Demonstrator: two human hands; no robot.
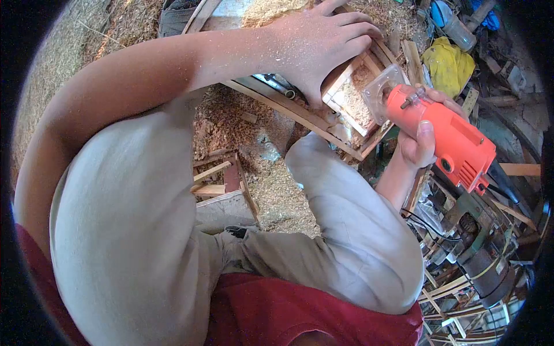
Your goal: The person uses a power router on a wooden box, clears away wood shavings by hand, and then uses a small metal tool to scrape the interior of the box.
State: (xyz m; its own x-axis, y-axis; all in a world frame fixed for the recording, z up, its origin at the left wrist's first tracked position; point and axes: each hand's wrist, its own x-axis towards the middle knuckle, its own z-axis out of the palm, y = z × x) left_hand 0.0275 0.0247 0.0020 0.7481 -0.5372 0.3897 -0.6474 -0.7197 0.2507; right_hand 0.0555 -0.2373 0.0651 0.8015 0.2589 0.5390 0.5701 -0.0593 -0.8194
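An orange trim router (447, 135) with a clear plastic base is in my right hand (420, 144), whose fingers and thumb wrap round its body. The router's base rests at the right edge of a small wooden frame (344, 81) dusted with sawdust. My left hand (317, 46) lies over the frame's far left side, thumb on the near side and fingers spread over the far side, gripping it. Beneath sits a larger wooden frame or board edge (294, 111) across my knee. The router's bit is hidden from view.
Sawdust and wood shavings cover the ground. A small wooden piece with slats (222, 179) lies between my legs. At right are a yellow cloth (448, 64), a clear bottle (459, 33), a dark motor (487, 277), cables and wood strips. The router's black cord (503, 181) trails right.
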